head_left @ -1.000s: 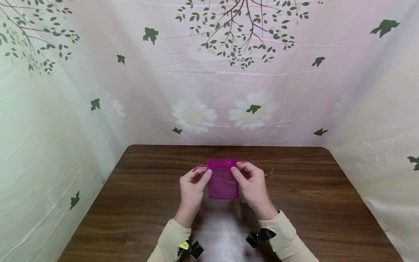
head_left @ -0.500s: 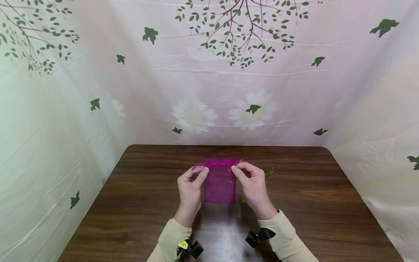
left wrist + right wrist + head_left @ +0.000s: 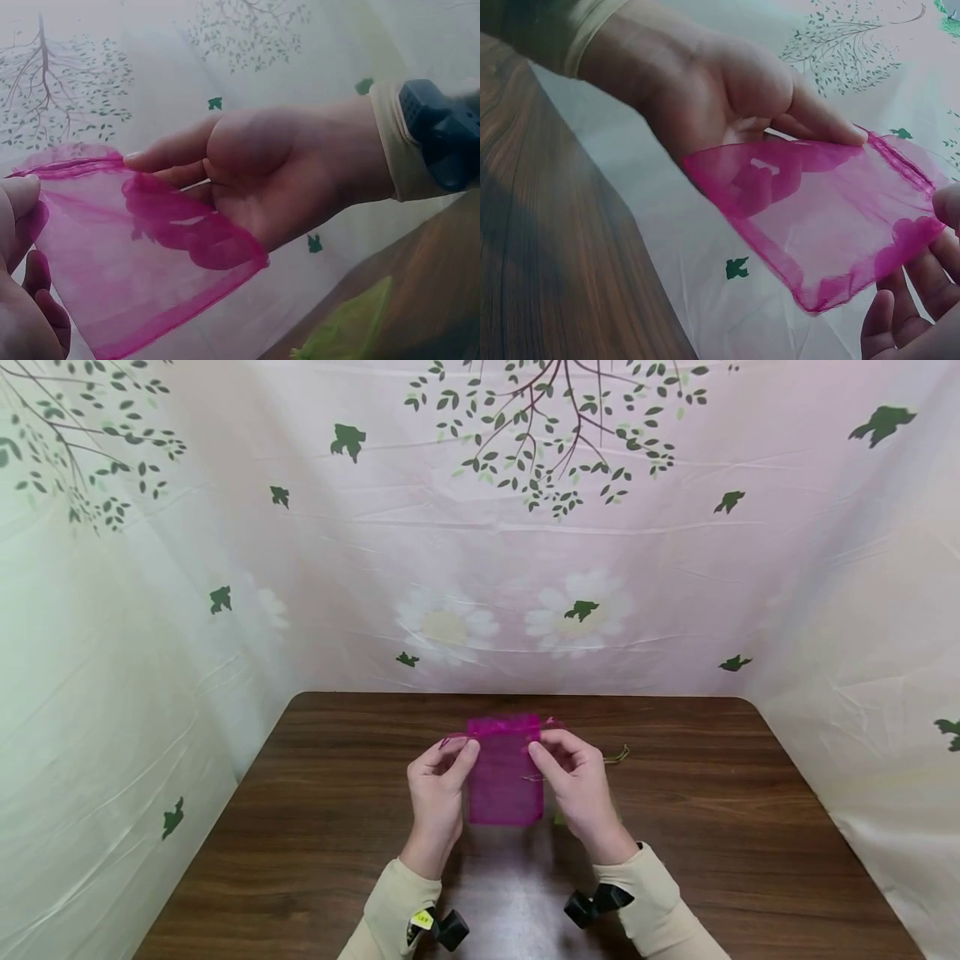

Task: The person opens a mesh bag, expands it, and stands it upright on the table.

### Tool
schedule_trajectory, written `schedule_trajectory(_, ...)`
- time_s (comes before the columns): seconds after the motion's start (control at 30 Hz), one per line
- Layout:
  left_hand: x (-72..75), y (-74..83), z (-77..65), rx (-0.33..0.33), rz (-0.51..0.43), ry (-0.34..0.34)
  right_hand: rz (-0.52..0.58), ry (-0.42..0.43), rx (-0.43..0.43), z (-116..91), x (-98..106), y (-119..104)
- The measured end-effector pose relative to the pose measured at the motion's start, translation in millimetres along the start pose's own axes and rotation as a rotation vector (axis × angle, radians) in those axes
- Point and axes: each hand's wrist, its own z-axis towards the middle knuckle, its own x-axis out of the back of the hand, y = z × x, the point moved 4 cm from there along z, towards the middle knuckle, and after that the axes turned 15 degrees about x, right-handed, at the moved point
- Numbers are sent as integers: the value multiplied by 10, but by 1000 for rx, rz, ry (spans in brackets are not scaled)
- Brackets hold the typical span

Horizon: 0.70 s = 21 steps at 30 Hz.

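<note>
A sheer magenta drawstring pouch [image 3: 504, 785] hangs between both hands above the table, its gathered top edge spread flat. My left hand [image 3: 437, 789] pinches its upper left side between thumb and fingers. On the upper right side, my right hand [image 3: 581, 789] pinches the pouch the same way. Through the thin fabric [image 3: 150, 262] the curled fingers behind it show in the left wrist view. The pouch [image 3: 810, 217] looks flat in the right wrist view too. Short drawstring loops stick out at both top corners.
Partly hidden under the right hand, a yellow-green sheer pouch [image 3: 345, 326] lies on the brown wooden table [image 3: 315, 827]; its cord [image 3: 618, 755] pokes out to the right. A pale curtain [image 3: 495, 568] with leaf and flower prints encloses the table's back and sides.
The pouch now hangs lower and more upright, showing more of its length than a second ago. Its top edge has risen slightly. Both hands keep their pinch and have shifted only a little.
</note>
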Motion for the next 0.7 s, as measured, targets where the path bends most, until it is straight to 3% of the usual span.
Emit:
schedule_trajectory(0.13, 6, 1, -2, 1, 45, 1, -70, -30, 25, -8, 6, -11)
schedule_trajectory(0.33, 21, -29, -16, 8, 160, -35, -79, 10, 19, -9, 46, -15)
schedule_trajectory(0.7, 34, -17, 11, -15, 144, -27, -52, -31, 0, -31, 40, 18)
